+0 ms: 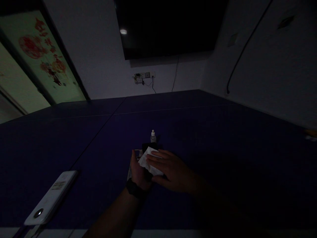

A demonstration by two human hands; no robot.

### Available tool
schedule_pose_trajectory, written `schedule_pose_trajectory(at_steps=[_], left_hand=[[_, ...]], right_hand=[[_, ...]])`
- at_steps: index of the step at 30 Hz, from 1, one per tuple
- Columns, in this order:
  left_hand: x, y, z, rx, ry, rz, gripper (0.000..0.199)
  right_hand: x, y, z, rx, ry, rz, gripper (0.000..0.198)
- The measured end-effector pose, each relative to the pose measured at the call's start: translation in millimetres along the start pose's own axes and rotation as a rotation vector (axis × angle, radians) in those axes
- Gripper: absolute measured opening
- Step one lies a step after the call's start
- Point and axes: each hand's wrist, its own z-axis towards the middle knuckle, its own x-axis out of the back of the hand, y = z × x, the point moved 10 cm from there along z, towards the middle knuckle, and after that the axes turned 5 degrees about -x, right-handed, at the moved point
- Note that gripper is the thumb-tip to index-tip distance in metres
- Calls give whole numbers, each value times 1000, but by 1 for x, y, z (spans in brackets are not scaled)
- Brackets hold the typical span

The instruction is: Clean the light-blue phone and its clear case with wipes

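Observation:
My left hand [139,173], with a dark band on its wrist, is closed round a flat black phone [150,145], whose upper end shows beyond the fingers. A white tissue [149,158] lies across the phone's face. Pressed on that tissue with slightly bent fingers is my right hand [170,168], the palm turned down. Beside and beneath the left hand a flat item with a pale pattern [129,173] shows in part; its kind is unclear. Just beyond the phone stands a small clear bottle [153,137] with a white top. Most of the phone is hidden.
A white power bank [52,196] with a cable lies at the left on the dark blue table [104,158]. Beyond the table are wall sockets [145,76] with cords and a large black screen [170,26]. Something orange and white [311,134] sits at the far right.

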Motion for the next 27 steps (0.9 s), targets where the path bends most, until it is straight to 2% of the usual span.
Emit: schedule_pose_trajectory(at_steps=[3,7,9,12,14,18,20,24,27], left_hand=[[-1,-5,-1,41,-8,-46,72],[4,-4,1,30,1,-54,67],[8,-4,3,24,8,-52,66],[1,-5,0,65,-50,-53,70],[-5,-5,-3,82,-83,-50,74],[0,-1,-2,30,4,-44,72],[4,-2,-2,24,57,-46,72],[-1,-5,-6,57,42,-66,74],[-2,-4,-8,73,21,-70,71]], right_hand=[[-4,-10,-3,98,-36,54,51],[2,6,0,-37,23,2,47],[2,8,0,-52,22,-13,49],[-2,-8,-2,84,-41,41,47],[-3,-13,-2,122,-48,69,44],[3,9,1,-75,28,6,46],[4,12,1,-110,26,-12,51],[-2,-10,-2,57,-59,53,54],[-1,-8,-2,47,-49,50,51]])
